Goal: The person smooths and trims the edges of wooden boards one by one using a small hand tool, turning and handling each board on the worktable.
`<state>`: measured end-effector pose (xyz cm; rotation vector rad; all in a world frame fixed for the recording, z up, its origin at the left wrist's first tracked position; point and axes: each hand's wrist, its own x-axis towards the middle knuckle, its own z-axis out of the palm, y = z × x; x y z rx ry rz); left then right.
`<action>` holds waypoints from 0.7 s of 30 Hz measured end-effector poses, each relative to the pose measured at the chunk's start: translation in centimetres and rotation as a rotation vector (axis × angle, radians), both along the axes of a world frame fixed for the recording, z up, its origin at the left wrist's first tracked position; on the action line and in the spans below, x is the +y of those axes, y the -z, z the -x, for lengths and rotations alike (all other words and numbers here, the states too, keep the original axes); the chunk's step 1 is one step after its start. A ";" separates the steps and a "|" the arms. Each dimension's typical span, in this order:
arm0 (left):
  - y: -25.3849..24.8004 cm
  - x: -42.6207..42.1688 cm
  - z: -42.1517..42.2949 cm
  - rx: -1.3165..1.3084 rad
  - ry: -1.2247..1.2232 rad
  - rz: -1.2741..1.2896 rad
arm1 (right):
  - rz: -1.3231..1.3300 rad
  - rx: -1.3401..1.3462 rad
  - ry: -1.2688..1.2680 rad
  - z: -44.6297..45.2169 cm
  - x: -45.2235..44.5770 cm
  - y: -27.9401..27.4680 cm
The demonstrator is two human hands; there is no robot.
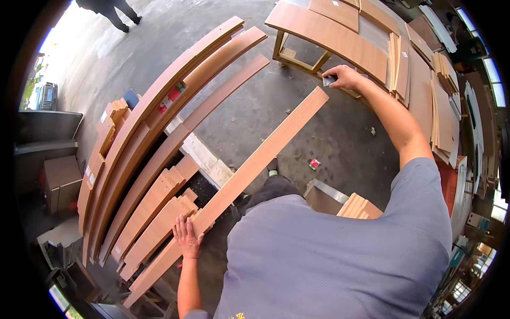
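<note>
A long wood-grain board [271, 146] slants across the view from lower left to upper right. My left hand [187, 239] lies on its lower part with the fingers stretched out, touching the edge and face. Beyond the board's far end, my right hand [344, 78] is closed around a small flat grey object [330, 80], whose exact kind I cannot make out. That object is near the board's tip and looks apart from it. Shorter boards [154, 234] with notched ends are stacked beside my left hand.
Long boards [175, 80] lie stacked on the left. Wooden panels [329, 40] cover a frame table at upper right. Short wood pieces [359, 207] stand by my body. A red-and-white scrap [314, 164] lies on the concrete floor. Another person's legs [117, 13] show at the top left.
</note>
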<state>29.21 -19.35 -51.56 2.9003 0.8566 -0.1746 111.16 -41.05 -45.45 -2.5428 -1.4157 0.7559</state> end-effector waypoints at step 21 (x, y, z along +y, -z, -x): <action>1.5 0.5 0.7 -0.092 0.047 -0.097 | 0.003 -0.026 0.012 3.5 -0.5 2.1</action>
